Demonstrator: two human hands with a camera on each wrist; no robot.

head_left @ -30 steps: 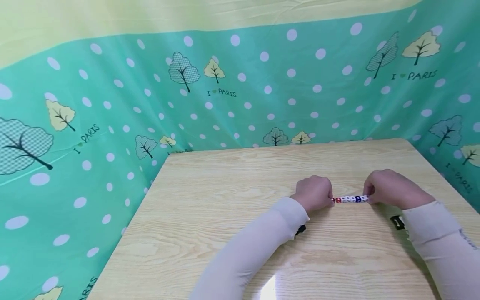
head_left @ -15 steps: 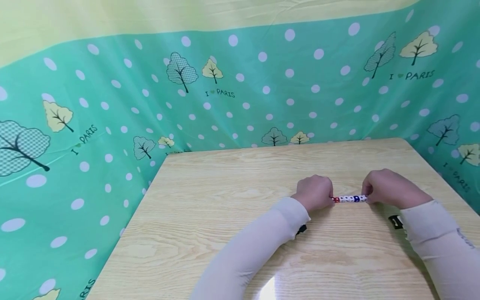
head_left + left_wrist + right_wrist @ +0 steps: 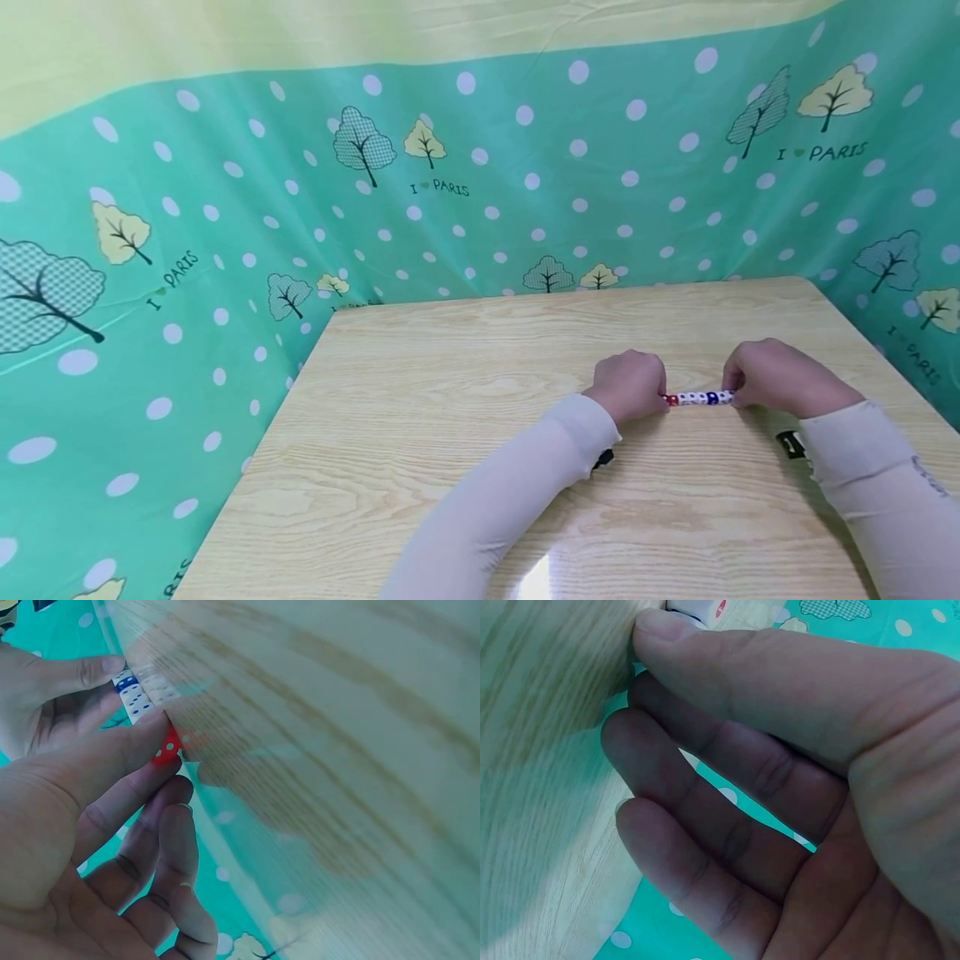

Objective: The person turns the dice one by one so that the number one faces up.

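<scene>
A short straight row of red, white and blue dice (image 3: 697, 398) lies between my two hands, right at the table surface. My left hand (image 3: 628, 385) pinches the red left end with thumb and forefinger; its other fingers are loosely bent. In the left wrist view, a red die (image 3: 169, 748) with white dots shows at that thumb tip, with white and blue dice (image 3: 135, 697) beyond it. At the other end, my right hand (image 3: 783, 379) holds the row by its thumb and fingertips. The right thumb mostly hides the end die (image 3: 697, 609) in the right wrist view.
The dice are on a glossy wood-grain table (image 3: 420, 433), toward its right side. A green dotted curtain (image 3: 450, 233) with printed trees hangs behind and along both sides. Black wrist straps (image 3: 791, 444) show below the sleeves.
A small gap near the red left end has closed, so the dice sit tighter together. My right hand has shifted slightly left; the left hand has barely moved.
</scene>
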